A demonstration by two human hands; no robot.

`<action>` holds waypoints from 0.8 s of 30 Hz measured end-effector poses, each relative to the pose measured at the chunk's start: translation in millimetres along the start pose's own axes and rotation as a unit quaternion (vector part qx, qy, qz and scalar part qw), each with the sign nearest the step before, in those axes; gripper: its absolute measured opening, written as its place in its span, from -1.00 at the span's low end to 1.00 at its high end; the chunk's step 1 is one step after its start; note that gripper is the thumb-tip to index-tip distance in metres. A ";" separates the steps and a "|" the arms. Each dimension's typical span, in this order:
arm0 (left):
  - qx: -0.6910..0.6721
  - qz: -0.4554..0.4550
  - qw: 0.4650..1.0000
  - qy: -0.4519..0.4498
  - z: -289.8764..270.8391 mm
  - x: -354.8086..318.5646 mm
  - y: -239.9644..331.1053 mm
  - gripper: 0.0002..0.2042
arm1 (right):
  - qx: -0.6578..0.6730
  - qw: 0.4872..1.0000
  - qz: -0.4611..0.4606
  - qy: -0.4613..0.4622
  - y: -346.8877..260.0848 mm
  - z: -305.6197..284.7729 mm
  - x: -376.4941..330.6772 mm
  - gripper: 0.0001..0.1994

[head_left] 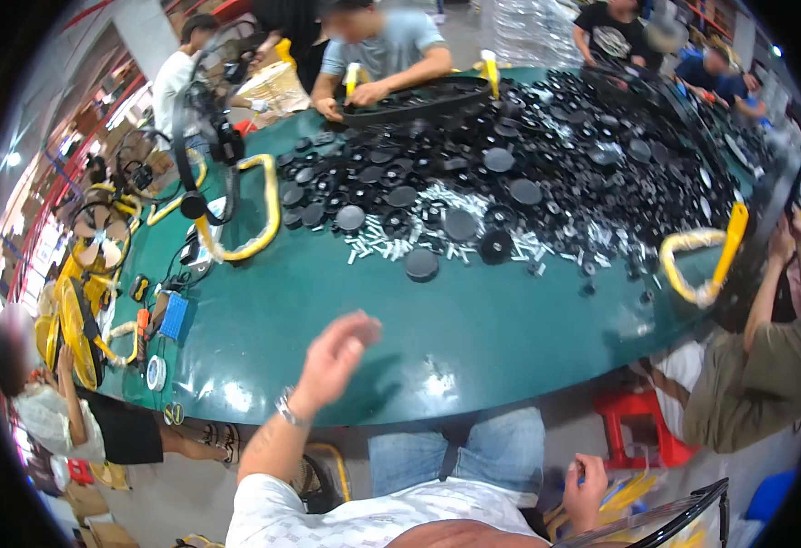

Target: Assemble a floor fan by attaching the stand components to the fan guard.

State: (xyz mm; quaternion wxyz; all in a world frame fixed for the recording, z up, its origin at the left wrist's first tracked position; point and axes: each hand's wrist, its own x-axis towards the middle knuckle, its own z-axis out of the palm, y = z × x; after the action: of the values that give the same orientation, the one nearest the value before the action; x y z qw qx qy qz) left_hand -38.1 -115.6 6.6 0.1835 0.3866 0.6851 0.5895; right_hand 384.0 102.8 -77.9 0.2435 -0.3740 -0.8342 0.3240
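Observation:
My left hand [335,361] is raised over the near part of the green table [263,320], fingers stretched toward the right and slightly bent. It is open, with nothing seen in it. Low at the right, beside my lap and off the table, my right hand [586,490] hangs with loosely bent fingers, thumb apart from them; nothing shows in it. Beyond my left hand spreads a heap of black round plastic parts [460,224]. Small silvery pins [377,245] lie scattered along its near edge. A loose black disc [421,265] is closest to my left hand.
At the left stands a black ring frame with a yellow tube handle [268,201]. A blue box [173,316] and a tape roll [156,374] lie near the left edge. Across the table a person handles a black hoop [418,108]. A red stool [638,429] stands at right.

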 end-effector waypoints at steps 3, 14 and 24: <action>-0.110 -0.010 0.975 -0.195 69.9 -29.8 23.8 -0.52 | -0.057 0.996 -0.032 0.063 6.9 -16.3 -6.4 -0.85; -0.089 -0.033 0.862 -0.498 256.0 -58.8 -14.0 -0.63 | -0.384 0.871 0.253 0.174 30.6 -143.5 -152.2 -0.74; -0.077 -0.065 0.847 -0.522 253.2 -75.5 -17.1 -0.64 | -0.518 0.587 0.598 0.173 95.8 -284.7 -279.0 -0.56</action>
State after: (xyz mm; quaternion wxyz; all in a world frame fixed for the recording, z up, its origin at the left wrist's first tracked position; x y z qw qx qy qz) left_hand 183.4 -3.5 -85.2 0.5807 0.5766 0.4645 0.3383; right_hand 781.2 35.6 -1.6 -0.1002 -0.9005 -0.3914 -0.1608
